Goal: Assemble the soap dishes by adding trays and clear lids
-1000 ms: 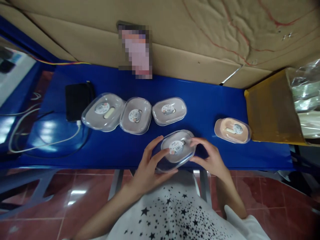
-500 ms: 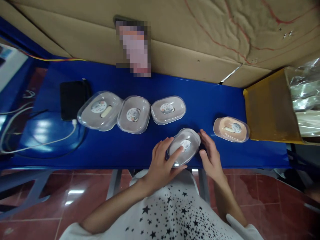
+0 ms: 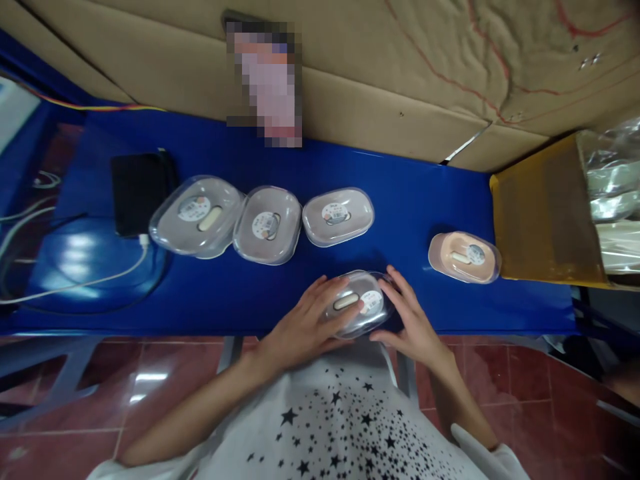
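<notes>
A clear-lidded oval soap box (image 3: pixel 359 305) with a round sticker sits near the front edge of the blue table (image 3: pixel 410 200). My left hand (image 3: pixel 303 327) grips its left side, fingers over the lid. My right hand (image 3: pixel 413 320) cups its right side. Three similar grey boxes stand in a row behind: a left one (image 3: pixel 196 215), a middle one (image 3: pixel 267 224) and a right one (image 3: pixel 339 215). A peach-coloured box (image 3: pixel 464 257) lies to the right.
A black power bank (image 3: pixel 137 192) with a white cable (image 3: pixel 75 283) lies at the table's left. A yellow-brown carton (image 3: pixel 543 220) holding plastic-wrapped goods stands at the right. Cardboard sheets (image 3: pixel 400 80) line the back. Red tiled floor lies below.
The box in my hands has turned, so its sticker now lies at the right. Both hands have closed in and drawn it slightly nearer the table's front edge.
</notes>
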